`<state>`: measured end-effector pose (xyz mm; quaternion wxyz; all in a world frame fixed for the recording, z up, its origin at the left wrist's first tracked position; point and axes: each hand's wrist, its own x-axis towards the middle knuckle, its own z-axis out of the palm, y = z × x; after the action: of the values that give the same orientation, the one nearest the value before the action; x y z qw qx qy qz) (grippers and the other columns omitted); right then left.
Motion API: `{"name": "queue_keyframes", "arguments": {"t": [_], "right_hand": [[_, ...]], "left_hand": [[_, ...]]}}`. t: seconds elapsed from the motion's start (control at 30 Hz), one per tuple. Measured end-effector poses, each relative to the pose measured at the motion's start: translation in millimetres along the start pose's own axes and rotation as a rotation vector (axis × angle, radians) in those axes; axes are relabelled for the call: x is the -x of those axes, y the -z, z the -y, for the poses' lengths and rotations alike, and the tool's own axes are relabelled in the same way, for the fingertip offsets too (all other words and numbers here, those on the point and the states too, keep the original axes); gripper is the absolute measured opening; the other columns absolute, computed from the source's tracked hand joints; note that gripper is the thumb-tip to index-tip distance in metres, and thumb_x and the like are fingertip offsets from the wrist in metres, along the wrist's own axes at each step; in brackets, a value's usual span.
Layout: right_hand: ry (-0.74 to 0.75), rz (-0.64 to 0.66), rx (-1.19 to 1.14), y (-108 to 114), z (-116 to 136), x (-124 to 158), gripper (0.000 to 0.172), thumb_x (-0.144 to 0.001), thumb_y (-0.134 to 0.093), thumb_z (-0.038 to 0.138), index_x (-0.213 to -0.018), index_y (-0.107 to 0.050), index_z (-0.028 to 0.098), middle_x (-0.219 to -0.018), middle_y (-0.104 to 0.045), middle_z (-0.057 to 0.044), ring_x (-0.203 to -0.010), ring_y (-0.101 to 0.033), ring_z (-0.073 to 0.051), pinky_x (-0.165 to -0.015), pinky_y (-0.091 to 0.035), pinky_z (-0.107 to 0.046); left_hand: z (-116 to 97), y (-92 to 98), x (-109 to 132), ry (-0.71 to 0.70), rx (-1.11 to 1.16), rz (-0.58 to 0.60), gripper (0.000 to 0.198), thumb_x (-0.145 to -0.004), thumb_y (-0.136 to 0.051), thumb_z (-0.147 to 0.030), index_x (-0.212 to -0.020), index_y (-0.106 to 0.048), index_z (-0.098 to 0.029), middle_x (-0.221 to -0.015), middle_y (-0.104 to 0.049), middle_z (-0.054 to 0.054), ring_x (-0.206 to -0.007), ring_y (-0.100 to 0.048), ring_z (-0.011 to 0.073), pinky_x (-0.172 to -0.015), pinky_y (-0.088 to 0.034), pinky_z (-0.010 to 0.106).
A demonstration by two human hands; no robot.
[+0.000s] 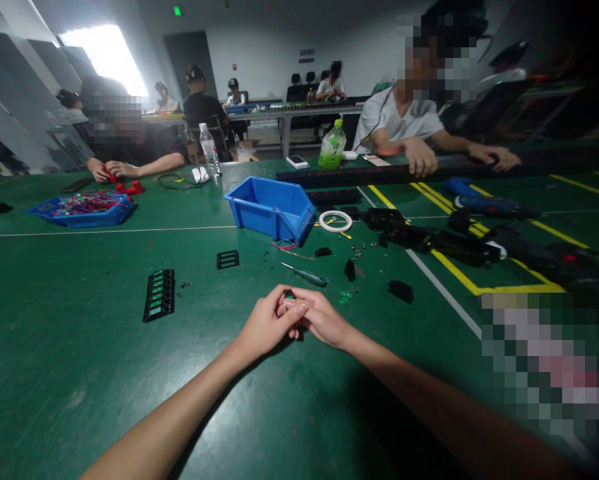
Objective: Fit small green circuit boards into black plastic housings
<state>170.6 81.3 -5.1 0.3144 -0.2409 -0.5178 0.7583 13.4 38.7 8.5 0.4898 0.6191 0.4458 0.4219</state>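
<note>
1. As the head view shows, with twelve o'clock straight ahead of the hands, the left hand [266,325] and the right hand [326,321] meet above the green table [104,380], fingers curled together around a small black part [288,293].
2. Both grips are closed on that part at the centre of the clock; overlapping fingers hide most of it, so which fingertips bear it cannot be told.
3. Work on this piece looks unfinished, since it is in the fingers rather than set down; whether anything is already fitted inside it is too small to tell.
4. Toward nine to ten o'clock lies a black slotted frame [159,295], with a smaller black frame [228,259] at ten to eleven; neither is touched, and whether either counts as finished cannot be told.
5. Just beyond the hands, between twelve and one, a screwdriver [309,275] lies free, so no driving of screws is under way.
6. Loose pieces suggest more remains: one black piece [323,252] at one o'clock, another [350,270] at two, and a third [400,291] nearer three, all well short of any joined assembly.
7. At twelve, farther off, stands a blue bin [256,215], with a white ring [336,231] near its right side; at ten, a blue tray [99,219] holds bundled wires [90,203].
</note>
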Motion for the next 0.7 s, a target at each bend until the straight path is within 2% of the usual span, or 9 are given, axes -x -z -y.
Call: {"name": "queue_keyframes", "arguments": {"t": [0.7], "right_hand": [[0.010, 0.005, -0.005, 0.5, -1.0, 0.2, 0.029, -0.094, -0.070, 0.041, -0.106, -0.066, 0.015, -0.085, -0.069, -0.003, -0.055, -0.065, -0.011, -0.051, -0.055, -0.022]], "left_hand": [[-0.5, -0.6, -0.1, -0.006, -0.006, -0.004, 0.041, -0.098, -0.060, -0.054, -0.115, -0.060, -0.016, -0.061, -0.063, -0.004, -0.052, -0.063, 0.0127, -0.054, -0.048, 0.021]]}}
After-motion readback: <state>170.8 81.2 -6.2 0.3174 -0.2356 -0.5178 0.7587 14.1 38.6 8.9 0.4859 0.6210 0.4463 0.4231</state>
